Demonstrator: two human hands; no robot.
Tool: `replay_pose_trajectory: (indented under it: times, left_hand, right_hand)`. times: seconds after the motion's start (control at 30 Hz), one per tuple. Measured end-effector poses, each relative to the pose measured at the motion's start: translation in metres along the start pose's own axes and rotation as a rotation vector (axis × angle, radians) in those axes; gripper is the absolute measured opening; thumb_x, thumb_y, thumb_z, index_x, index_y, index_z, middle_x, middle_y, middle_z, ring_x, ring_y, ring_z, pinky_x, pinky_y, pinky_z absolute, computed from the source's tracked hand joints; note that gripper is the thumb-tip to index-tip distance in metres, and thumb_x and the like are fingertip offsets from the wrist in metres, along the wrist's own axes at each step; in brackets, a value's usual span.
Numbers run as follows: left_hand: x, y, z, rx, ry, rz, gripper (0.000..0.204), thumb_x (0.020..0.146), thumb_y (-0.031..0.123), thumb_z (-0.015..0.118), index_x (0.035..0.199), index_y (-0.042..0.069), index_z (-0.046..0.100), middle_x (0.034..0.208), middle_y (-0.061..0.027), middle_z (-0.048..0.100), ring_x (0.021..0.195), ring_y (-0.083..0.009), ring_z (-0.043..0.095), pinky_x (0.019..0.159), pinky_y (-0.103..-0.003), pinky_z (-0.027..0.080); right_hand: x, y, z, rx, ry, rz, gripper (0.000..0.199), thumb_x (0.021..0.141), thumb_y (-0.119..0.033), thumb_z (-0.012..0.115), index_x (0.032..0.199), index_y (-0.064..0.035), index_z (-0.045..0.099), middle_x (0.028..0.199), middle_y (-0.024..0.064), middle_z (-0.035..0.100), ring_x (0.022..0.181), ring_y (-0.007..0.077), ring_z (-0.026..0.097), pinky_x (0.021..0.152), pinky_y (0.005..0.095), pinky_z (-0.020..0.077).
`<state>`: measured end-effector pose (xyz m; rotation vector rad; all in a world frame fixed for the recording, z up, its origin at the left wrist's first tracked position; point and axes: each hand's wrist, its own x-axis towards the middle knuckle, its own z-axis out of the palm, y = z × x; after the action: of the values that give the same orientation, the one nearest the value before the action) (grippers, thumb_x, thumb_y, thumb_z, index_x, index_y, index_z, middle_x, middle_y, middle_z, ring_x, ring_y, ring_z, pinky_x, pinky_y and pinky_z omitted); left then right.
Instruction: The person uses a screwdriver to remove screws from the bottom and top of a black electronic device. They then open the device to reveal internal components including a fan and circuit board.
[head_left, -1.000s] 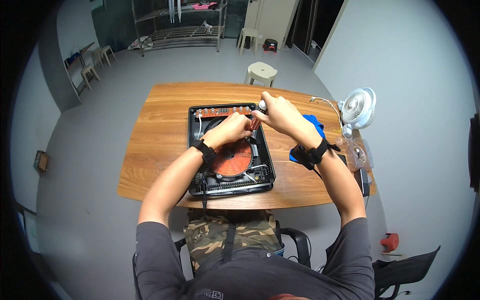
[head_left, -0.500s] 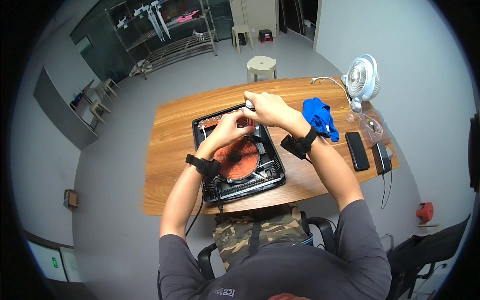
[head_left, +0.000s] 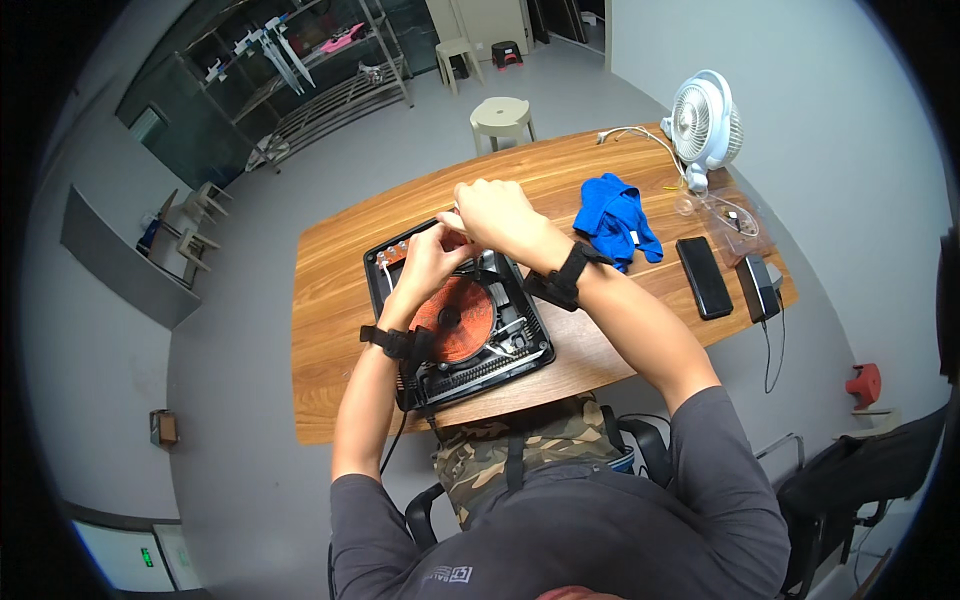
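An opened induction cooker base (head_left: 537,325) lies on the table, a black shallow housing with a round copper coil (head_left: 476,326) in it. My right hand (head_left: 492,215) is closed in a fist over its far end, around what looks like an upright screwdriver, now almost wholly hidden by the fingers. Close beside it, my left hand (head_left: 432,262) has thumb and fingers bent together over the far part of the housing, beyond the coil. What its fingertips pinch is hidden. An orange-brown strip with small round parts (head_left: 392,254) shows left of the left hand.
The wooden table (head_left: 335,300) carries a blue cloth (head_left: 618,222), a black phone (head_left: 703,278), a dark power adapter (head_left: 758,288) with a cable, a clear plastic bag (head_left: 738,226) and a white fan (head_left: 700,125) on the right. A stool (head_left: 502,115) stands beyond the far edge.
The view has shifted, so the table sits differently in the picture. Both hands stay together over the cooker's far end; the pale handle end seen earlier in my right fist is now mostly covered.
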<state>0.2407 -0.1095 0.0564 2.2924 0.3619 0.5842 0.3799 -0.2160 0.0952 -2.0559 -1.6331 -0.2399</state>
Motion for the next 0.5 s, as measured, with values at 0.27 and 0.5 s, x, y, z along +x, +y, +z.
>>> replay_pose_trajectory:
  times: [0.27,0.5]
  left_hand:
    - [-0.001,-0.010,0.004,0.034,0.100,-0.018,0.032,0.083,0.016,0.085,0.100,-0.001,0.063,0.084,-0.0088,0.072,0.072,-0.0157,0.064,0.071,-0.033,0.054]
    - [-0.004,-0.020,-0.005,-0.106,0.011,0.027,0.031,0.084,0.016,0.084,0.100,-0.001,0.064,0.080,-0.0066,0.069,0.071,-0.0117,0.059,0.067,-0.032,0.051]
  right_hand:
    - [0.008,-0.004,-0.003,0.091,-0.035,-0.089,0.034,0.088,-0.035,0.063,0.097,-0.0024,0.064,0.083,0.0221,0.072,0.080,0.0440,0.071,0.072,0.0539,0.0569]
    - [0.007,-0.009,-0.012,0.137,-0.117,-0.140,0.034,0.087,-0.036,0.062,0.094,-0.0023,0.066,0.083,0.0227,0.072,0.081,0.0433,0.071,0.073,0.0534,0.0573]
